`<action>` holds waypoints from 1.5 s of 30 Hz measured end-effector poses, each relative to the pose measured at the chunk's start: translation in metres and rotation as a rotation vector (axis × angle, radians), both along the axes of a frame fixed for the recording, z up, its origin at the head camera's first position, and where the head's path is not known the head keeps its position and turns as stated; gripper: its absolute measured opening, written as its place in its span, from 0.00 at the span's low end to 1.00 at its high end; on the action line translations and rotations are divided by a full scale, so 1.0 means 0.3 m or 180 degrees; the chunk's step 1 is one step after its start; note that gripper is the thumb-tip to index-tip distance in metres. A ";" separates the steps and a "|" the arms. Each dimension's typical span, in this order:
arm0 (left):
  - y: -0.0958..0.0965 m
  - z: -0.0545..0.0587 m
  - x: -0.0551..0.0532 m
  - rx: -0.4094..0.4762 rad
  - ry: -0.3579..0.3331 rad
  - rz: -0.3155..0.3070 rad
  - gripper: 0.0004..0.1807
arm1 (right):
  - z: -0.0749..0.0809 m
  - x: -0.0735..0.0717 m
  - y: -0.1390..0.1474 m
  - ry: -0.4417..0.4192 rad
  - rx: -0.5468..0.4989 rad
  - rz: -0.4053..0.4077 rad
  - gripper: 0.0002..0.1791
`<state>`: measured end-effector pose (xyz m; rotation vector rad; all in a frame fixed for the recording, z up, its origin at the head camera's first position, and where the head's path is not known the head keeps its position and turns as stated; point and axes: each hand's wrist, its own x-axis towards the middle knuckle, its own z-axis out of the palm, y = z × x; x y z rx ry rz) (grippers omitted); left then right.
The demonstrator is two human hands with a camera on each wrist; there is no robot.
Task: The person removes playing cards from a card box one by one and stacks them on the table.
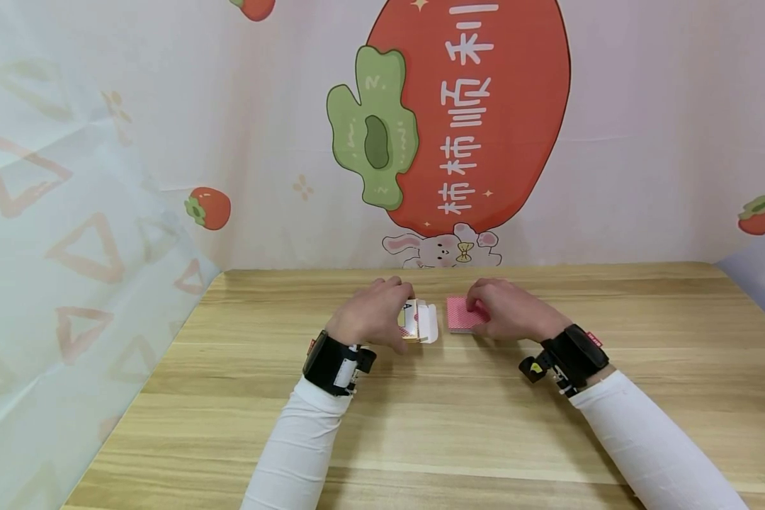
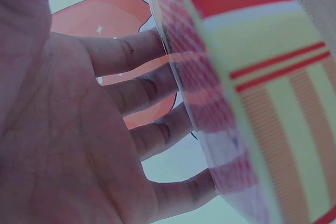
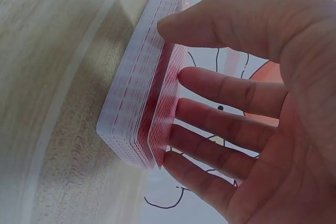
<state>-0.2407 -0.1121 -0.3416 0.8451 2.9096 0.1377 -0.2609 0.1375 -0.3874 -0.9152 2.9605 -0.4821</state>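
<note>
- Left hand (image 1: 375,312): it is curling round a card box (image 1: 413,320), fingers wrapping the far face and thumb lying on the near side. The hand is hiding most of the box in the head view; the left wrist view is showing only a blurred, cropped striped panel (image 2: 262,103).
- Card box: it is resting on the table (image 1: 459,425) on a long edge, its open white flap (image 1: 428,323) pointing right, away from the palm. Its long axis cannot be judged.
- Deck of cards (image 1: 462,314): it is lying flat, red backs up, just right of the flap, long axis running away from the person.
- Right hand (image 1: 510,309): fingers (image 3: 226,90) and thumb are pinching a few top cards, lifting one edge off the deck (image 3: 139,108); the hand is covering the deck's right part.
</note>
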 end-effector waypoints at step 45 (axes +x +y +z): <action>0.003 -0.005 0.005 -0.0024 -0.0043 0.0031 0.41 | -0.011 -0.003 0.001 -0.0015 0.0001 0.0000 0.19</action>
